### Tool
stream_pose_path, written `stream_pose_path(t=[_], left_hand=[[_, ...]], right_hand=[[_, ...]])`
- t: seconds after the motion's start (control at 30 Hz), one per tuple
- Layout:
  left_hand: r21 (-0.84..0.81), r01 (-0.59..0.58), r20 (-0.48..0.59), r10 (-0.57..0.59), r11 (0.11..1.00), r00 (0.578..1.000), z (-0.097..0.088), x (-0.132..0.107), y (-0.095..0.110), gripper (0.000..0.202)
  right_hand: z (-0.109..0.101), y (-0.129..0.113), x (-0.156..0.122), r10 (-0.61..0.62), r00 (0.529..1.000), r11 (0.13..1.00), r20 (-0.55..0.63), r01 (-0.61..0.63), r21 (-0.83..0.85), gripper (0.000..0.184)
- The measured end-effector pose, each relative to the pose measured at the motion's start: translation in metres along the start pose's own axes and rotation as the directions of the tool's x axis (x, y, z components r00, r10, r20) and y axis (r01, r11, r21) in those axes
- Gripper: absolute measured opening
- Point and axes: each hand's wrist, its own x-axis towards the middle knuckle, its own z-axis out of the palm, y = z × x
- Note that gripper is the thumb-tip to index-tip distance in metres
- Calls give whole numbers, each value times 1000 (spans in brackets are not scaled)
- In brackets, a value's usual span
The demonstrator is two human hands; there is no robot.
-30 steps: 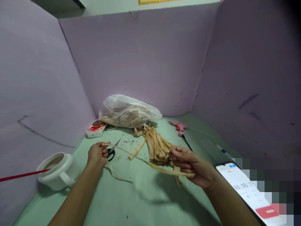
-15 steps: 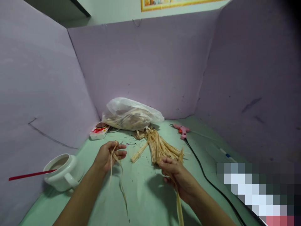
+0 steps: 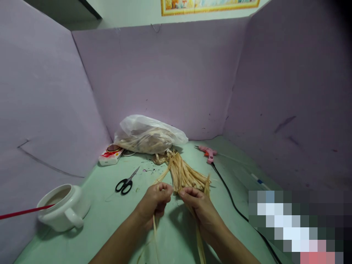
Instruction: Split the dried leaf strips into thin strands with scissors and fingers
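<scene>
My left hand (image 3: 154,201) and my right hand (image 3: 198,204) meet over the pale green table (image 3: 110,216), fingers pinched together. Each grips a dry tan leaf strip (image 3: 155,234) that hangs down toward me; the right hand's strip (image 3: 200,247) runs off the lower edge. Just beyond my fingertips lies a bundle of tan dried strips (image 3: 183,172). Black-handled scissors (image 3: 125,182) lie on the table to the left of my left hand.
A clear plastic bag of dried material (image 3: 148,135) sits at the back. A pink glue gun (image 3: 207,152) with a black cord (image 3: 228,194) lies to the right. A white pot (image 3: 63,206) with a red stick (image 3: 22,212) stands at the left. Purple panels (image 3: 165,77) wall the table.
My hands were apart, with one strip stretched between them. They have come together in front of the bundle, strips hanging down. The left hand left the scissors, which now lie uncovered.
</scene>
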Motion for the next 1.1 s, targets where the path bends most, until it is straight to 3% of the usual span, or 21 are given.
stream_pose_path(t=[0.13, 0.5, 0.67, 0.83, 1.0, 1.1], left_hand=[[128, -99, -79, 110, 987, 991, 7, -1, -7, 34], [65, 42, -153, -32, 997, 988, 4, 9, -21, 13], [72, 11, -166, 1, 997, 986, 4, 10, -25, 12], [80, 59, -187, -44, 995, 981, 7, 6, -22, 10], [84, -22, -159, 35, 996, 987, 9, 4, -20, 10], [108, -26, -196, 47, 994, 979, 9, 3, -20, 10]], right_hand=[[2, 3, 1, 18, 1000, 996, 16, -17, -83, 27], [0, 16, 13, 82, 994, 970, 74, -62, -234, 27], [2, 5, 8, 122, 990, 948, 66, -97, -304, 21], [2, 5, 8, 130, 991, 948, 37, -113, -299, 17], [1, 8, 10, 111, 994, 947, 21, -99, -305, 20], [2, 6, 9, 89, 996, 953, 31, -76, -295, 20]])
